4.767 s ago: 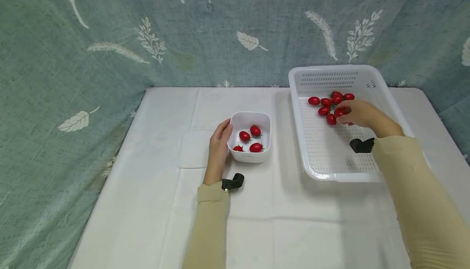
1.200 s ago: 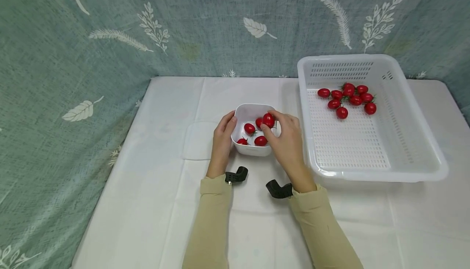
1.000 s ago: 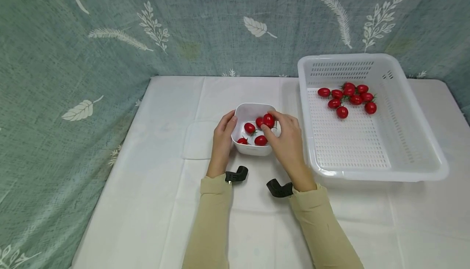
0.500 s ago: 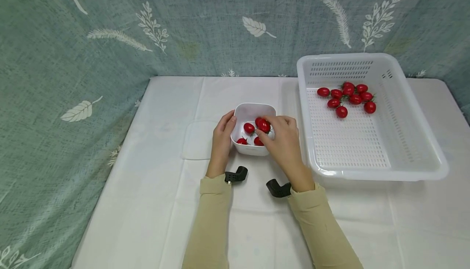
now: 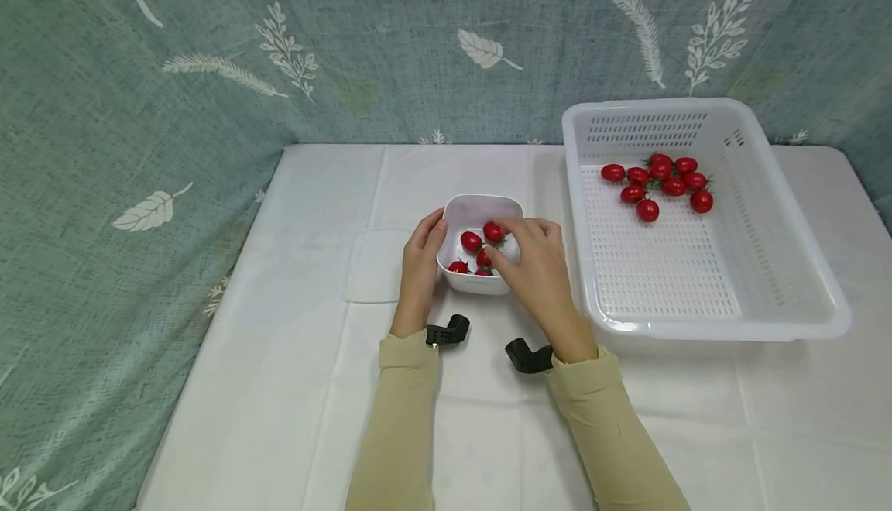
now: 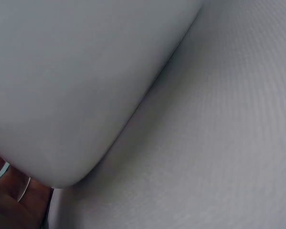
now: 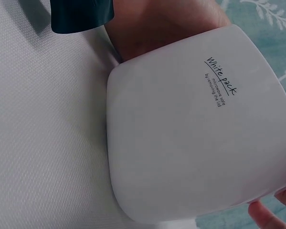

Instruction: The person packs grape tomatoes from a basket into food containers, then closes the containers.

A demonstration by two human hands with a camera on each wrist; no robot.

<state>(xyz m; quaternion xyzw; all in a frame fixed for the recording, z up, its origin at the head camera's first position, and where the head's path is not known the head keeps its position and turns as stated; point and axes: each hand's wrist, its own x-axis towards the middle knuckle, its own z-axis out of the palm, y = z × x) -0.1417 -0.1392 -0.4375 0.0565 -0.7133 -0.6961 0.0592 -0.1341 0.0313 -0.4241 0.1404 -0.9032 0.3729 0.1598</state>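
Observation:
A square white plastic container (image 5: 477, 285) stands on the table with several cherry tomatoes (image 5: 471, 241) inside. My left hand (image 5: 420, 267) holds it by its left side, fingers and thumb around the back-left corner. In the left wrist view, the left fingers (image 6: 18, 193) show below the container wall (image 6: 61, 76). My right hand (image 5: 536, 267) reaches over the right rim, thumb and index finger apart with nothing between them. Close below the thumb lies one tomato (image 5: 484, 258). The right wrist view shows the container's printed side (image 7: 195, 129) and right fingertips (image 7: 264, 217) at its edge.
At the right stands a large white perforated basket (image 5: 581, 263) with several more cherry tomatoes (image 5: 647, 210) towards its back. A flat whitish lid (image 5: 376, 267) lies left of the container. Behind the white-covered table (image 5: 279, 387) hangs a green leaf-patterned cloth (image 5: 390, 93).
My right hand has brought a tomato from the basket to the container, lowered it inside and let go. That tomato now lies among the others. The left hand stays on the container.

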